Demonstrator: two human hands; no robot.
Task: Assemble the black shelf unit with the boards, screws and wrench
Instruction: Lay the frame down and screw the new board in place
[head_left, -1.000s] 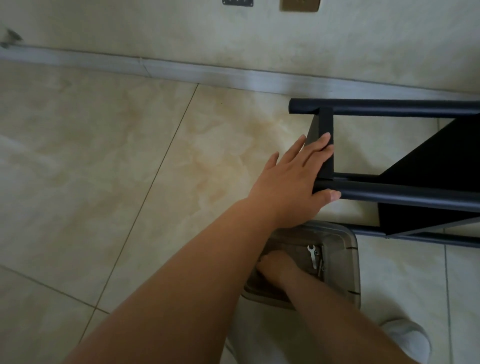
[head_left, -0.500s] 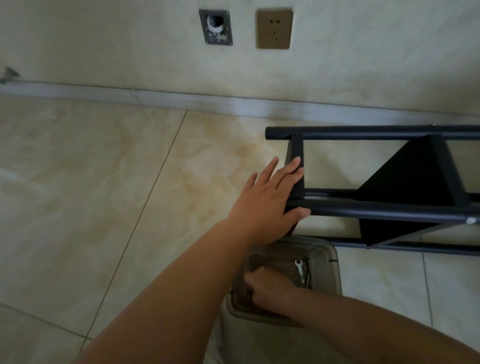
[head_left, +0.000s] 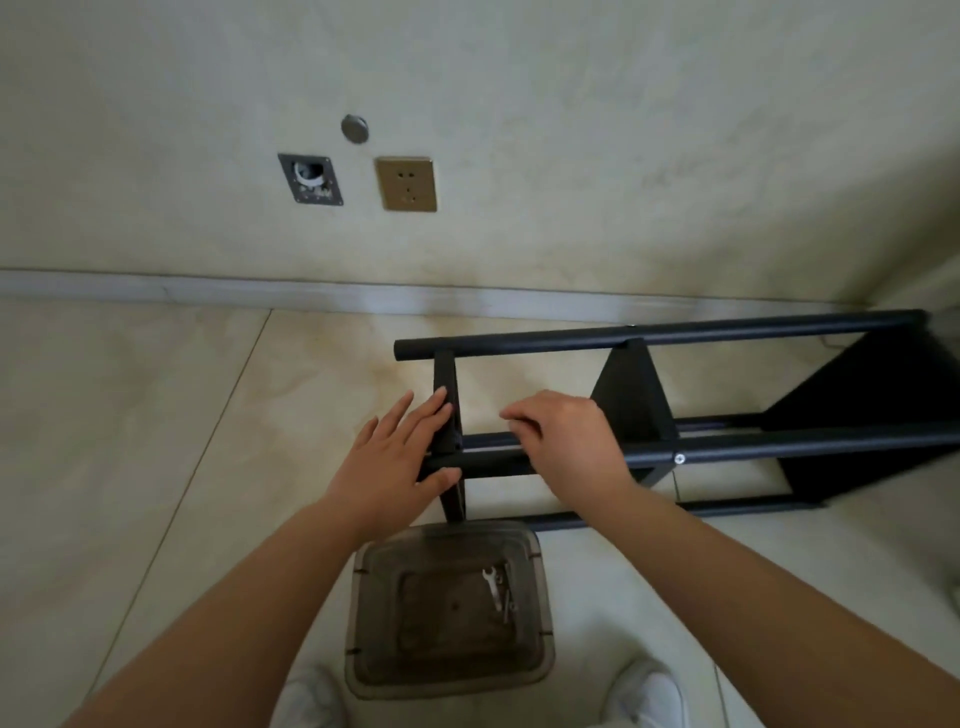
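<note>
A brass-coloured wall socket (head_left: 406, 184) sits beside an open metal wall box (head_left: 310, 179) under a round metal cap (head_left: 355, 128), above the grey skirting board (head_left: 311, 296) and beige floor tiles (head_left: 130, 441).

home room | tiled floor (head_left: 156, 467) | skirting board (head_left: 208, 293) | wall socket (head_left: 406, 184)

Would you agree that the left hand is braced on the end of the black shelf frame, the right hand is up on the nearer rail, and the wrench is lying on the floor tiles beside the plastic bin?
Not quite: the head view shows the wrench lying inside the plastic bin, not on the tiles. The rest holds: the left hand is braced on the end of the black shelf frame, and the right hand is on the nearer rail.
</note>
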